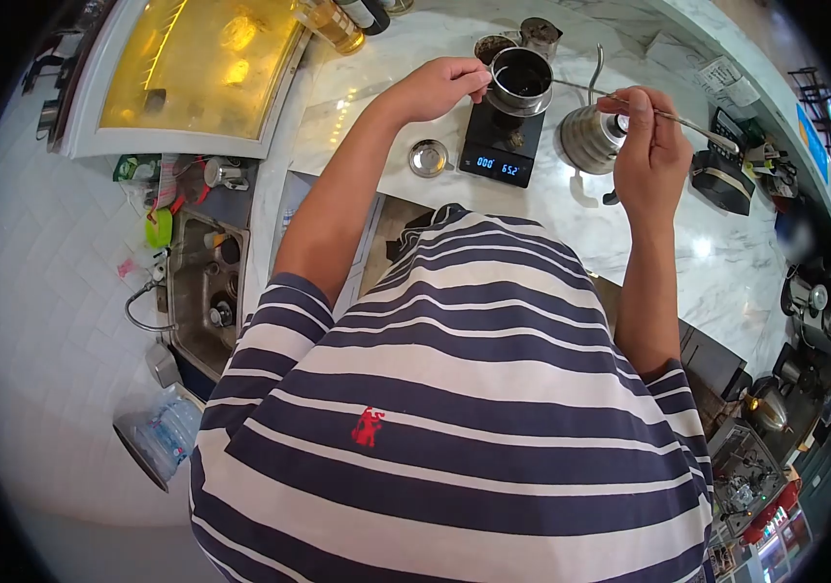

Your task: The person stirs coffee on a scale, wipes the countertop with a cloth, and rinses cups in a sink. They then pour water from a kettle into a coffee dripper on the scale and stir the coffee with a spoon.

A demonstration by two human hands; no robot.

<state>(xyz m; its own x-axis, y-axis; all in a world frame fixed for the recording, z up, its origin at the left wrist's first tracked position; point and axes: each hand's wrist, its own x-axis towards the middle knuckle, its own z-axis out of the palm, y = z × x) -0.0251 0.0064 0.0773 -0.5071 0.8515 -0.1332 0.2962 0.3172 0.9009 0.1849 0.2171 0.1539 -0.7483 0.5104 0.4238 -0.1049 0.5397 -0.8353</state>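
My left hand [444,87] pinches the left rim of a round metal cup [521,80] with dark contents, at the top middle. Beneath the cup lies a black scale [501,148] with blue lit digits. In my right hand [646,146] is a long thin metal spoon [697,126], its shaft reaching left towards the cup's rim. A steel gooseneck kettle [590,139] stands between the scale and my right hand. Left of the scale sits a small round metal dish [428,157].
Two small containers, one a glass jar [540,37], stand behind the cup. Bottles [333,26] are at the upper left, beside a yellow-lit cabinet [197,68]. A sink [206,282] lies at left. A black box-like item [723,180] sits right of my right hand.
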